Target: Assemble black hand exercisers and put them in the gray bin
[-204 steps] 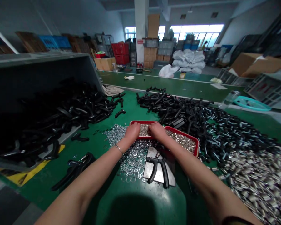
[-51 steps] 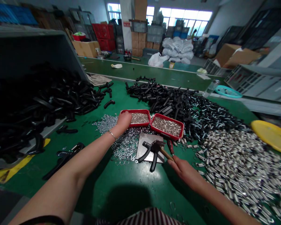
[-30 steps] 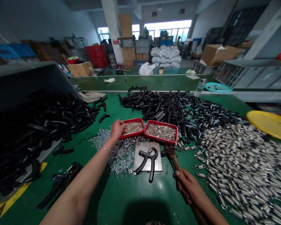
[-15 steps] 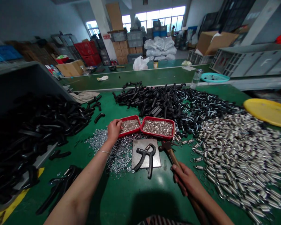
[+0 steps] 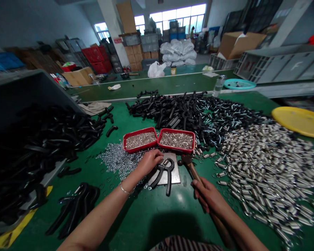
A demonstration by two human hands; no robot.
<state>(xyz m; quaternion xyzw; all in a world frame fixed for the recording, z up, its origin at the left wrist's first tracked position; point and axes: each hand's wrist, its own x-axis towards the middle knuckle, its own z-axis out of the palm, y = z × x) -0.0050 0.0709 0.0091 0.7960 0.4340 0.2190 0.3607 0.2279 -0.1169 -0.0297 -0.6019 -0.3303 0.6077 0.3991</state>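
My left hand [image 5: 152, 161] is at the upper left of a hand grip strengthener [image 5: 169, 170], fingers pinched together over its top. Whatever small part they may hold cannot be made out. The black strengthener lies on a square metal plate [image 5: 176, 178], its two handles pointing towards me. My right hand [image 5: 206, 194] is wrapped around the wooden handle of a hammer [image 5: 193, 170], whose head rests beside the plate's right edge. Beyond the plate stand two red trays, the left tray [image 5: 140, 150] and the right tray [image 5: 176, 151], both filled with small metal pins.
Washers [image 5: 117, 158] lie scattered left of the plate. Springs [image 5: 267, 174] heap up on the right, with black handles and bolts [image 5: 172, 108] behind the trays. A grey bin [image 5: 54, 87] of black handles stands at left; several assembled strengtheners [image 5: 75, 209] lie near my left forearm.
My left hand has come from the left red tray towards me and right, to the strengthener's top. My right hand still grips the hammer in nearly the same place.
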